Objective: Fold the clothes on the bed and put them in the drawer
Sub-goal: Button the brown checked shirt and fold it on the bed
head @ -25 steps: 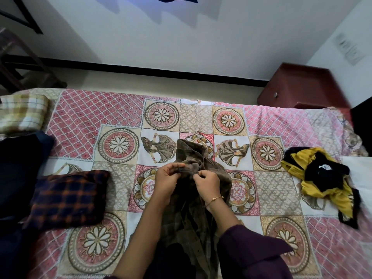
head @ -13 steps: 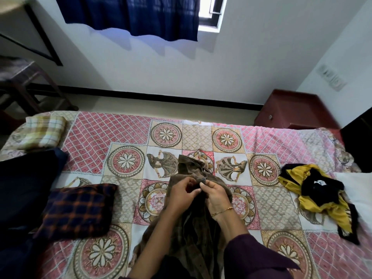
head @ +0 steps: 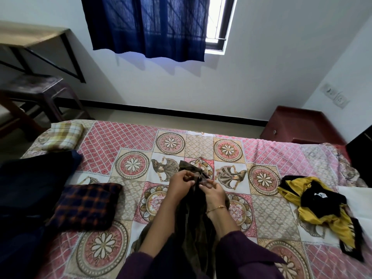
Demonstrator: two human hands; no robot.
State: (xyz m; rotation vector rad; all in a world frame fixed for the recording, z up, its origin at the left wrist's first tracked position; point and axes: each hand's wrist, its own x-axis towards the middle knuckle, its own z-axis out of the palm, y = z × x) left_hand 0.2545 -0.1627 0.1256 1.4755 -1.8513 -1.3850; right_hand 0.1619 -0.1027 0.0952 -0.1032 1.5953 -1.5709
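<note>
A brown checked shirt (head: 193, 224) hangs bunched over the middle of the patterned bed (head: 271, 156). My left hand (head: 180, 185) pinches its upper edge, and my right hand (head: 213, 191) pinches the cloth right beside it, a thin bangle on that wrist. A crumpled yellow and black garment (head: 320, 202) lies at the right of the bed. Folded pieces lie at the left: a navy and orange checked one (head: 84, 206), a dark navy one (head: 32, 178) and a pale yellow checked one (head: 64, 135). The red-brown drawer cabinet (head: 298, 125) stands beyond the bed's far right corner.
A dark stool (head: 34, 91) and a table (head: 30, 35) stand at the far left. A blue curtain (head: 149, 25) covers the window on the white wall. A strip of floor runs between bed and wall. A white pillow (head: 358, 200) lies at the right edge.
My view has tilted upward, bringing the window and curtain into sight. Both hands stay together on the shirt's upper edge, fingers working the cloth.
</note>
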